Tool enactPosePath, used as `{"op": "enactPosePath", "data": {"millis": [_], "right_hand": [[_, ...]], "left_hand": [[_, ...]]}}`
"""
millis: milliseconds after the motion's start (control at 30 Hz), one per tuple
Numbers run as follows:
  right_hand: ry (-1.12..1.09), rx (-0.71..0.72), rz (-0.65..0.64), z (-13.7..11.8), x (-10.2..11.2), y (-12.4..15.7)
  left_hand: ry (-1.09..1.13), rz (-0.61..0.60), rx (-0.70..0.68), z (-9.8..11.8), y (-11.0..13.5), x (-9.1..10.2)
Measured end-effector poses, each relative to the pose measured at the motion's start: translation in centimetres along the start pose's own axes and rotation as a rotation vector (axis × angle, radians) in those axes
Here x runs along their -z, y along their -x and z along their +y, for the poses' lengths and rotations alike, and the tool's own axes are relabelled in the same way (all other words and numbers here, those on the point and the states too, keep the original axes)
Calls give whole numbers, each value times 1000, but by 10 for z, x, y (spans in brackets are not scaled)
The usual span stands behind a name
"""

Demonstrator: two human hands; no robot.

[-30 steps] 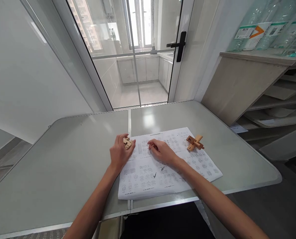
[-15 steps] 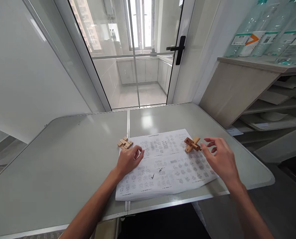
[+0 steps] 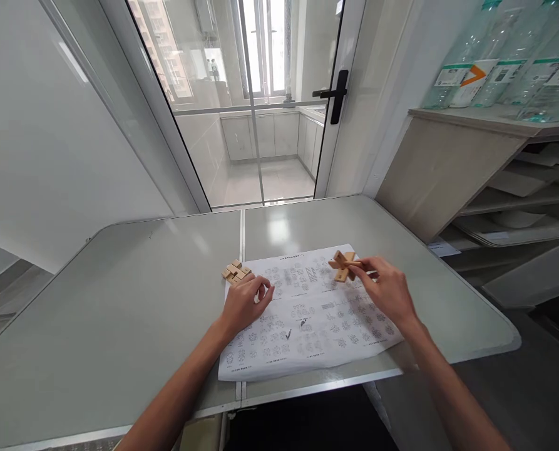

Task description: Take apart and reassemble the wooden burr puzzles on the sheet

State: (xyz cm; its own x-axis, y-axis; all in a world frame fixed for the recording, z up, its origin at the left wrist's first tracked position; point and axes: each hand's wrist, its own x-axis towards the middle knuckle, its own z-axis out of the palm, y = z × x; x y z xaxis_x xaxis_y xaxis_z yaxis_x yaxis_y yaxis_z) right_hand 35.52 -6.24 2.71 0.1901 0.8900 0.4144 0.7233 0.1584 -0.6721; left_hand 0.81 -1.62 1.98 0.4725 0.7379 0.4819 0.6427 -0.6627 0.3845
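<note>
A printed instruction sheet (image 3: 307, 313) with many small diagrams lies on the grey folding table (image 3: 119, 313). My right hand (image 3: 385, 291) pinches a wooden cross-shaped puzzle (image 3: 342, 264) and holds it just above the sheet's far part. My left hand (image 3: 244, 300) rests on the sheet's left edge with its fingers curled loosely and nothing visible in them. A small cluster of wooden puzzle pieces (image 3: 235, 271) lies on the table just beyond my left hand, apart from it.
A glass door with a black handle (image 3: 338, 94) stands behind the table. A wooden shelf unit (image 3: 471, 163) with papers and plastic-wrapped bottles on top rises at the right. The table's rounded front right corner (image 3: 509, 341) is close to the shelf.
My right hand reached the wooden cross puzzle, took hold of it and carried it left toward the sheet's middle. My left hand drew back from the loose pieces and rests on the sheet.
</note>
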Motion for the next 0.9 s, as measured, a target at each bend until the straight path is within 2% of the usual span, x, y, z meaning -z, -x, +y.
{"op": "enactPosePath", "data": {"millis": [100,200,367,500,700,900], "right_hand": [[-272,32,-127,-26,-28,-9],[-439,66,-259,-51,-60,-12],[-607,98,-309,-70,-95,-4],[-674,72,-331,-66,-103,3],[-773,31,-396,-62,-105,5],[-604,151,-350,-59,-108,8]], "left_hand": [[125,-42,56,2,-2,2],[298,-104,115,2,-2,2],[458,-140,211,-1,1,-2],[482,-185,236,2,-1,1],[558,-185,219,7,-5,6],[556,-146,221,4,-3,4]]}}
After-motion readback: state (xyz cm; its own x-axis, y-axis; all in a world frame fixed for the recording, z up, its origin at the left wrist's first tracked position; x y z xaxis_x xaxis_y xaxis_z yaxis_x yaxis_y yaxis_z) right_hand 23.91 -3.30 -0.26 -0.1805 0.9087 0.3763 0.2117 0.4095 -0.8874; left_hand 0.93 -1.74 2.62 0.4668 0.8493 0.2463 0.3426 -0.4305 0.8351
